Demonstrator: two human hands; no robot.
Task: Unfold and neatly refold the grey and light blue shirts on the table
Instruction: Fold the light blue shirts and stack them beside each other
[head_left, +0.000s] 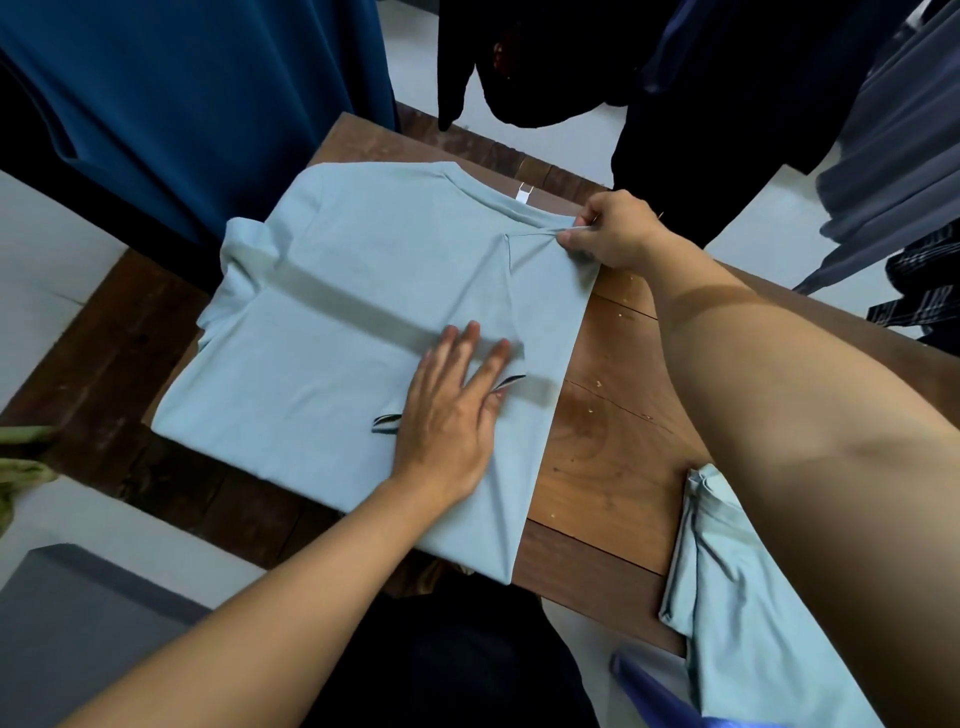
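A light blue shirt (332, 312) lies spread on the wooden table (613, 415), its neck with a white label at the far edge. Its right side is folded inward, giving a straight edge down the right. My left hand (452, 415) rests flat on the shirt's middle, fingers spread, pressing the fold. My right hand (613, 228) pinches the shirt's cloth near the collar at the far right corner. A second light blue garment (737, 597) lies bunched at the table's near right edge, partly under my right arm.
Dark blue, black and grey clothes hang around the far side: blue cloth (182, 104) at left, black garments (545, 62) in the middle, grey ones (893, 156) at right. An olive cloth (21, 467) shows at the left edge. The floor is pale.
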